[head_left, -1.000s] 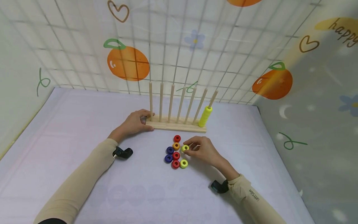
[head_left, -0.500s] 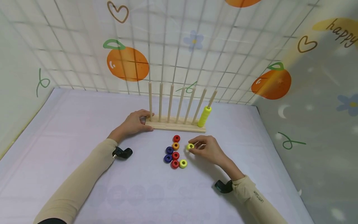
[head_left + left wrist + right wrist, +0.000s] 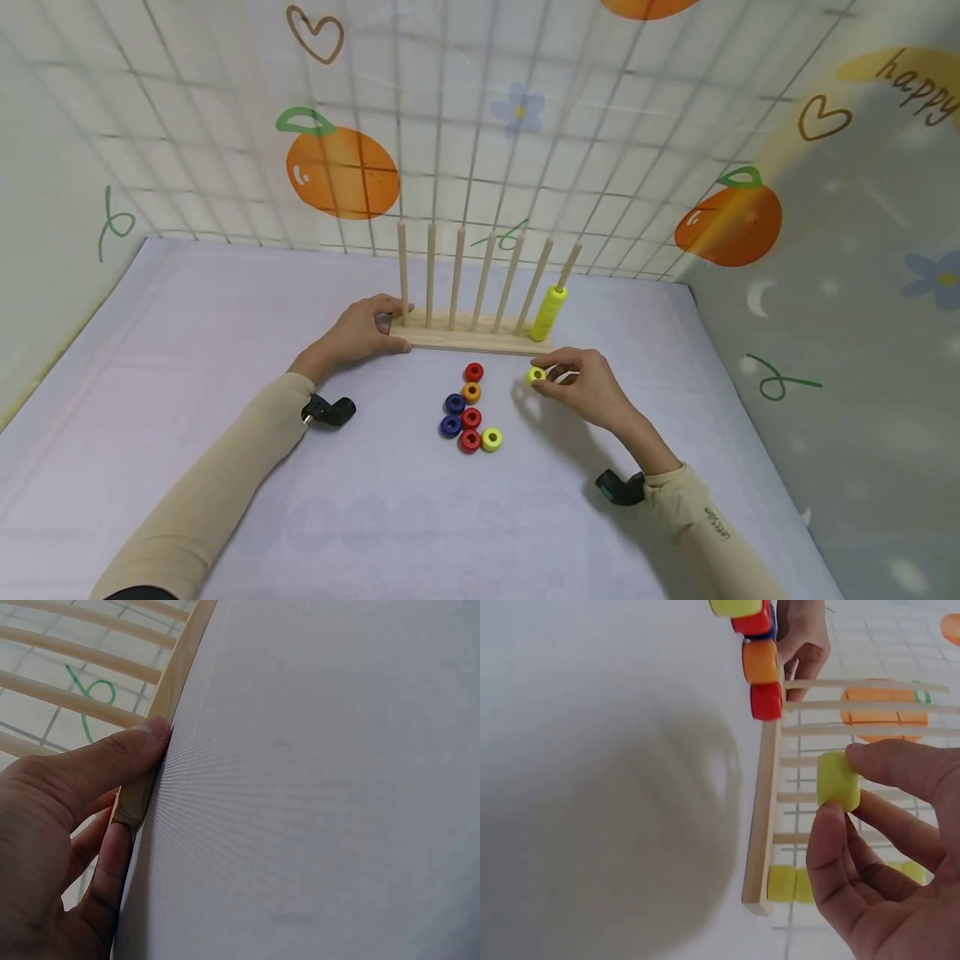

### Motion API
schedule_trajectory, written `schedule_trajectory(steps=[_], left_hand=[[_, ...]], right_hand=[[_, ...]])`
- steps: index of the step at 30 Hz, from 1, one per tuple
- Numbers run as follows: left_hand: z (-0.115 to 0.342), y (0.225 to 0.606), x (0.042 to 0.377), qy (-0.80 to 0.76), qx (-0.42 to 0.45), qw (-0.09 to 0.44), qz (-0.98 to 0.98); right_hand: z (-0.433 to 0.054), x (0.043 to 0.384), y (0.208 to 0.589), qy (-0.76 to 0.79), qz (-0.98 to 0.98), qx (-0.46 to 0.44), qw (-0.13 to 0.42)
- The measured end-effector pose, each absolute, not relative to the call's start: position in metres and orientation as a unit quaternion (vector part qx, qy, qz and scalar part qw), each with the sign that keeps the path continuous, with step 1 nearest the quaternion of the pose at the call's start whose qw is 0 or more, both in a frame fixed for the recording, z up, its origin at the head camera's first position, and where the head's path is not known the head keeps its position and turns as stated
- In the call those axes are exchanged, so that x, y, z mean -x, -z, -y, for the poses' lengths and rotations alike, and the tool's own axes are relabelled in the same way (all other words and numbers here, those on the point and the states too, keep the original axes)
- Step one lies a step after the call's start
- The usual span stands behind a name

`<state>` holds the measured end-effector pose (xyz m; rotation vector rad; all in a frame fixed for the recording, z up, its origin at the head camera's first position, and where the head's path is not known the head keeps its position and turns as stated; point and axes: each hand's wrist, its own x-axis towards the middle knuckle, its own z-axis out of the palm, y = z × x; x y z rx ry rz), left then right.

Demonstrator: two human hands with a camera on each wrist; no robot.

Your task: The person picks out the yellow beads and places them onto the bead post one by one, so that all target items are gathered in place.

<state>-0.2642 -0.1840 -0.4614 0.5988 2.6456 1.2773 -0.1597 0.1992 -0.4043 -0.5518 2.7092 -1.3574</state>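
A wooden peg rack (image 3: 472, 337) with a row of upright pegs stands near the back of the table. My left hand (image 3: 362, 327) grips its left end; in the left wrist view the thumb (image 3: 124, 757) lies along the front edge and fingers reach round the end. My right hand (image 3: 588, 385) pinches a yellow bead (image 3: 838, 781) between thumb and fingertips, raised in front of the rack's right end. Yellow beads (image 3: 549, 313) are stacked on the rightmost peg, whose top sticks out bare. The other pegs carry no beads.
In front of the rack lie loose beads: red (image 3: 473, 372), orange (image 3: 471, 392), dark blue (image 3: 451, 426) and one yellow (image 3: 492, 439), close together. A patterned curtain over a grid (image 3: 450, 108) rises behind the table (image 3: 337, 517). A camera (image 3: 621, 487) sits on the right wrist.
My right hand has carried the yellow bead up from beside the loose beads, rightward and back toward the rack's right end. The left hand and the rack keep their place.
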Motion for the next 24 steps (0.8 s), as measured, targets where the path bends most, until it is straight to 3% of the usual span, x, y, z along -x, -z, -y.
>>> schedule_trajectory(steps=[24], left_hand=[[0.184,0.464,0.266,-0.421,-0.202,0.066,-0.882]], right_hand=[[-0.243,0.167,0.377,0.435,-0.892,0.124,-0.013]])
